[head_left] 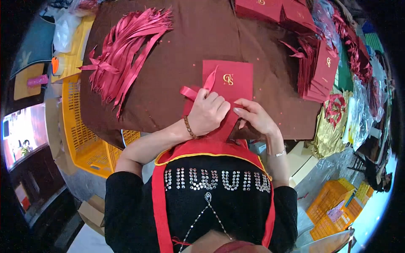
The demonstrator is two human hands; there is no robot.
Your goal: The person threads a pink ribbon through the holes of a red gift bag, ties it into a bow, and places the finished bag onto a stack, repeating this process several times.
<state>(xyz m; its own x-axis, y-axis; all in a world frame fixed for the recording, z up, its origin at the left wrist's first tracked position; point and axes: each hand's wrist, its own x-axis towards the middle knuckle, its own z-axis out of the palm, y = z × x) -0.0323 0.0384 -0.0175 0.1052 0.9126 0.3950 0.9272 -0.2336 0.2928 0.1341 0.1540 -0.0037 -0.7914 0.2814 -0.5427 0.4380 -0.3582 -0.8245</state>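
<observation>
A flat red paper piece [240, 78] with a gold emblem lies on the brown cloth in front of me; whether it is a bag or a folder I cannot tell. My left hand [207, 110] is closed over its left part, fingers wrapped round a red satin ribbon [211, 80]. One ribbon end points up past the knuckles, and a loop sticks out to the left. At the paper's right edge my right hand [256, 118] has thumb and forefinger brought together; what lies between them is hidden. The paper's lower part is partly covered by my hands.
A bundle of red ribbons [126, 46] lies at the far left of the brown tablecloth [194, 25]. Stacked red paper pieces [325, 67] stand at right, with more red stacks [270, 10] behind. Yellow crates [80, 130] flank the table, beside gold wrapping [331, 130].
</observation>
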